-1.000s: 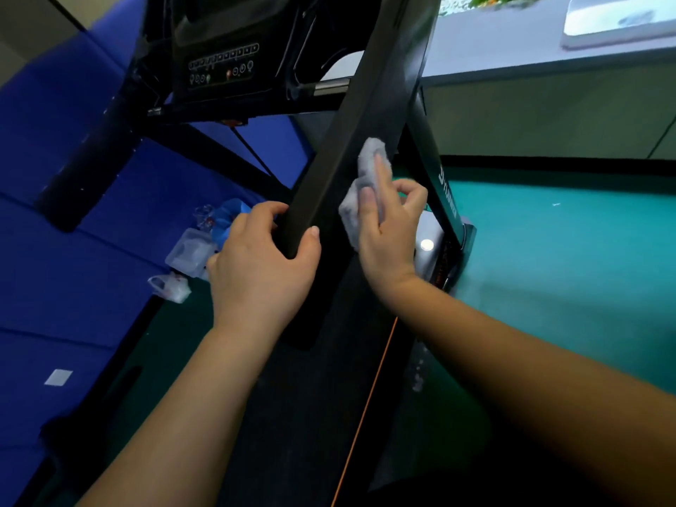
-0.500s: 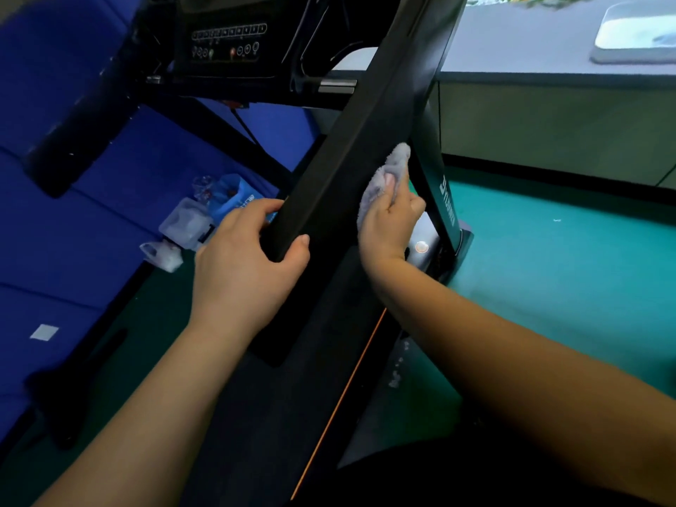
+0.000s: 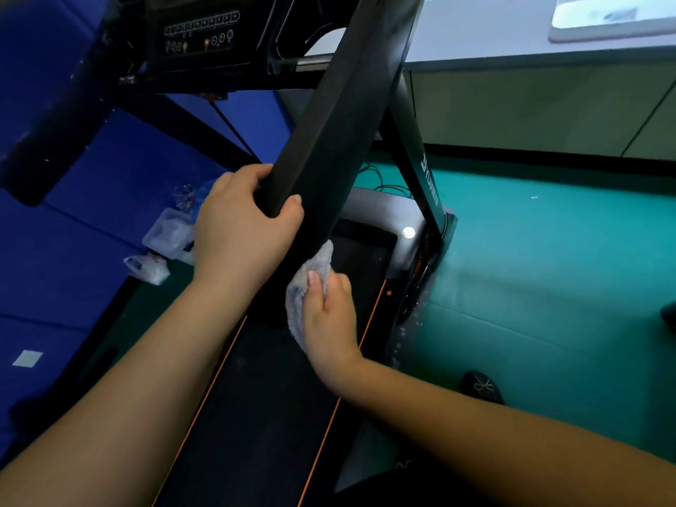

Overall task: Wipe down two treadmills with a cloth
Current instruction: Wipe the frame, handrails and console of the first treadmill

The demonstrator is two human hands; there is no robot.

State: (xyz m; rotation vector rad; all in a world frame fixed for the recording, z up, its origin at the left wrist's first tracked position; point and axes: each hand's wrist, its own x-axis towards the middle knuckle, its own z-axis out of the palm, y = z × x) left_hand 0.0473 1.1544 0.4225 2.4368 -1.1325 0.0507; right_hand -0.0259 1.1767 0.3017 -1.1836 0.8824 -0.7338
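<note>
A black treadmill fills the middle of the view, with its broad handrail slanting from top right down to centre. My left hand grips the handrail's lower part from the left, thumb over its edge. My right hand presses a grey cloth against the right side of the handrail's lower end. Below runs the belt, black with orange edge lines. The control console sits at top left, and the right upright stands behind the handrail.
Blue mats cover the floor on the left, teal flooring the right. Clear plastic packets lie left of the treadmill. A grey counter with a white tray runs along the back right. A black shoe rests beside the deck.
My right hand slid the cloth down the handrail from its middle to its lower end. My left hand kept its grip. The camera tilted, showing more of the belt.
</note>
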